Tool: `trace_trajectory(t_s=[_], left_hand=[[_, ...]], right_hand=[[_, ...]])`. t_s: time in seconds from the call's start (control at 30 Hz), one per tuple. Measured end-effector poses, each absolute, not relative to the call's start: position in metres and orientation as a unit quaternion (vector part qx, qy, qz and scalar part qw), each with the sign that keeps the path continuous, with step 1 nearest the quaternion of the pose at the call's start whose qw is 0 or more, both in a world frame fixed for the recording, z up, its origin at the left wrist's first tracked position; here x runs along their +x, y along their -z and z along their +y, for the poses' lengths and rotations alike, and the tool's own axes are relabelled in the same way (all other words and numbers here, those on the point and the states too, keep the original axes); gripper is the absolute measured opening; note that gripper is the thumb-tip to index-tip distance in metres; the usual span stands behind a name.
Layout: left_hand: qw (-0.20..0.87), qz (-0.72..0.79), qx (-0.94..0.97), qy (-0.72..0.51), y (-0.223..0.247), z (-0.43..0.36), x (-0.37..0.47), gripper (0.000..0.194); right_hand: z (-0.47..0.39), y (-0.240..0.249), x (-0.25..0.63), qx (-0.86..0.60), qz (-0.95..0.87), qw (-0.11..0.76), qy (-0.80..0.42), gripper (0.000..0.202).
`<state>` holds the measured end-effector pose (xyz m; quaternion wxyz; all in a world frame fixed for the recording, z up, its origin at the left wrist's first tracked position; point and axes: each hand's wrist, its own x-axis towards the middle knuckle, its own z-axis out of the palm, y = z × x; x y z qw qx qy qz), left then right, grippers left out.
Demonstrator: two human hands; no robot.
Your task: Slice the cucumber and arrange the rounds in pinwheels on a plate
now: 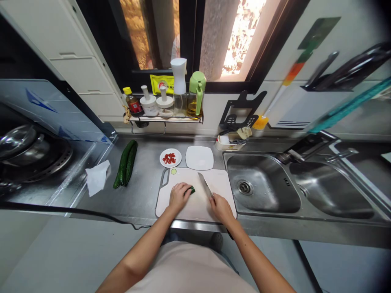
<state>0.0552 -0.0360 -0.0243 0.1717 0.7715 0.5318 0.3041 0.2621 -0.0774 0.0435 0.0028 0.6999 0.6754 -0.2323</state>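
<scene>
On the white cutting board (201,209), my left hand (179,196) is closed around a short dark green piece of cucumber (192,189), most of it hidden under the fingers. My right hand (221,207) grips a kitchen knife (205,184) by its handle. The blade points away from me and to the left, a short distance to the right of the cucumber piece and apart from it. A pale round cucumber slice (174,171) lies near the board's far left corner.
Behind the board stand a small plate (161,162) of chopped red pieces and a white square plate (199,158). Whole cucumbers (126,163) and a crumpled paper towel (97,178) lie left. The sink (262,183) borders the right; a condiment rack (166,119) hangs behind.
</scene>
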Motion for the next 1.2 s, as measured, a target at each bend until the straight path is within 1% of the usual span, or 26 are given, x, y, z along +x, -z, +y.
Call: trace_trajectory(t_s=[0.23, 0.53, 0.9, 1.2], left_hand=[[0.164, 0.526, 0.78, -0.296, 0.032, -0.035, 0.061, 0.021], [0.157, 0.499, 0.792, -0.315, 0.04, -0.04, 0.061, 0.023], [0.141, 0.494, 0.8, -0.31, 0.041, -0.039, 0.06, 0.023], [0.16, 0.493, 0.796, -0.313, 0.039, -0.039, 0.061, 0.023]], right_hand=[[-0.074, -0.055, 0.244, 0.686, 0.685, 0.048, 0.241, 0.026], [-0.073, -0.058, 0.23, 0.678, 0.688, 0.083, 0.246, 0.027], [-0.073, -0.056, 0.223, 0.672, 0.69, 0.095, 0.253, 0.026], [-0.076, -0.053, 0.224, 0.664, 0.695, 0.103, 0.257, 0.028]])
